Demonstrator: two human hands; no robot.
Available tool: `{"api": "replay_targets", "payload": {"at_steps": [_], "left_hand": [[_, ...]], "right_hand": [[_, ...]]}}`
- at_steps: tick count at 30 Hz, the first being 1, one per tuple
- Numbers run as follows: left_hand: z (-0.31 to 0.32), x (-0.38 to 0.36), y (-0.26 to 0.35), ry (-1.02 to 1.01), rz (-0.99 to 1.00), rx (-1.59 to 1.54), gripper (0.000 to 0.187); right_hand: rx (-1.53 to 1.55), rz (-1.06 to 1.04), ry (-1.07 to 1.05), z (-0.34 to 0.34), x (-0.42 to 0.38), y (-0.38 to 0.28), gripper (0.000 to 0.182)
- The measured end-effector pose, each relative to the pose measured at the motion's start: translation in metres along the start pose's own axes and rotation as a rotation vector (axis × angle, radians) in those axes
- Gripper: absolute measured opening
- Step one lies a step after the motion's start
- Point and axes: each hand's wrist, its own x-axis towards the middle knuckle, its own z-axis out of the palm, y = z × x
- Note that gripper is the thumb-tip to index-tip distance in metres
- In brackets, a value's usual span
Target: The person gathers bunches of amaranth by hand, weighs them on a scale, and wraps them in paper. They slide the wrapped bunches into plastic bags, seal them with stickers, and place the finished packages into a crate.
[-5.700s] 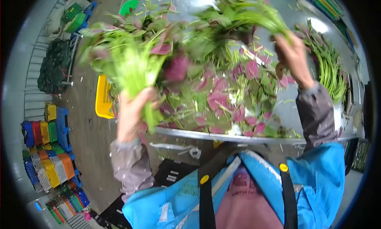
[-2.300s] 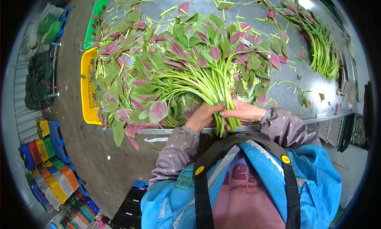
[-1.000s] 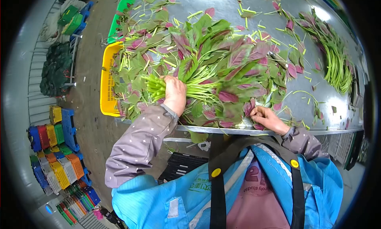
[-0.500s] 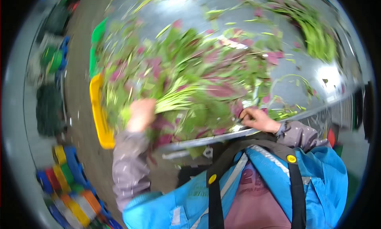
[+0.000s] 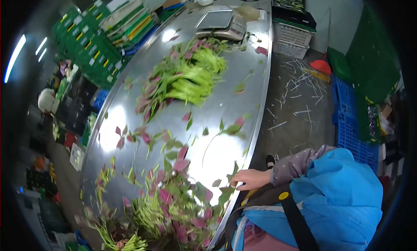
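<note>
At the bottom edge, a small part of my left hand (image 5: pixel 120 243) shows, its fingers closed around a bunch of leafy greens (image 5: pixel 135 244) with pale green stems. The rest of that hand is out of frame. My right hand (image 5: pixel 252 179) is at the near rim of the metal table (image 5: pixel 256 133), fingers bent together; whatever they may hold is hidden. Loose green and purple-red leaves (image 5: pixel 167 196) are heaped between the hands. Farther up the table, bundled greens (image 5: pixel 191 79) lie with their stems towards the right.
A weighing scale (image 5: pixel 221 23) stands at the table's far end. Green crates (image 5: pixel 87 46) are stacked beyond the left side. Blue crates (image 5: pixel 347 116) line the right, near a red dustpan (image 5: pixel 320 67). White strips (image 5: pixel 299 83) litter the floor.
My view has swung to the right, along the table's length. My left hand has gone to the bottom edge with the bunch of leafy greens. The right hand stays by the table's rim.
</note>
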Motion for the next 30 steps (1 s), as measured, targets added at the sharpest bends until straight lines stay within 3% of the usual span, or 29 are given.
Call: {"api": "replay_targets", "payload": {"at_steps": [3,5,7,8,11,13,15,16,20,22,25,27,30], "left_hand": [[0.087,-0.001,-0.021,-0.109,0.321,0.171,0.041],[0.142,0.0,-0.039,-0.289,0.479,0.182,0.042],[0.195,0.008,-0.045,-0.393,-0.15,-0.476,0.036],[0.234,0.003,-0.046,-0.38,-0.312,-0.64,0.036],[0.348,-0.005,-0.048,-0.477,-0.54,-0.882,0.036],[0.417,-0.009,-0.05,-0.561,-0.622,-0.959,0.037],[0.487,-0.025,-0.04,-0.442,-0.627,-0.746,0.021],[0.516,-0.022,-0.041,-0.558,-0.732,-0.817,0.017],[0.628,-0.023,-0.054,-0.651,-0.917,-0.835,0.019],[0.681,-0.006,-0.066,-0.719,-0.815,-0.623,0.023],[0.766,0.059,-0.1,-0.917,-0.843,-0.718,0.024],[0.825,0.094,-0.093,-0.908,-0.726,-0.704,0.021],[0.915,0.151,-0.101,-1.055,-0.61,-0.737,0.02]], "right_hand": [[0.107,0.127,0.126,-0.071,-0.035,0.036,0.017],[0.17,0.168,0.189,-0.115,-0.064,0.062,0.016],[0.194,0.252,0.271,-0.156,-0.094,0.084,0.015],[0.212,0.323,0.265,-0.178,-0.108,0.089,0.016],[0.292,0.373,0.309,-0.232,-0.136,0.105,0.016],[0.301,0.452,0.342,-0.256,-0.152,0.121,0.017],[0.347,0.482,0.376,-0.272,-0.164,0.135,0.017],[0.387,0.512,0.424,-0.279,-0.169,0.141,0.017],[0.378,0.52,0.401,-0.312,-0.179,0.177,0.017],[0.365,0.532,0.414,-0.337,-0.186,0.195,0.017],[0.363,0.592,0.51,-0.373,-0.19,0.227,0.018],[0.313,0.659,0.511,-0.401,-0.199,0.248,0.019],[0.233,0.739,0.526,-0.463,-0.195,0.264,0.02]]}}
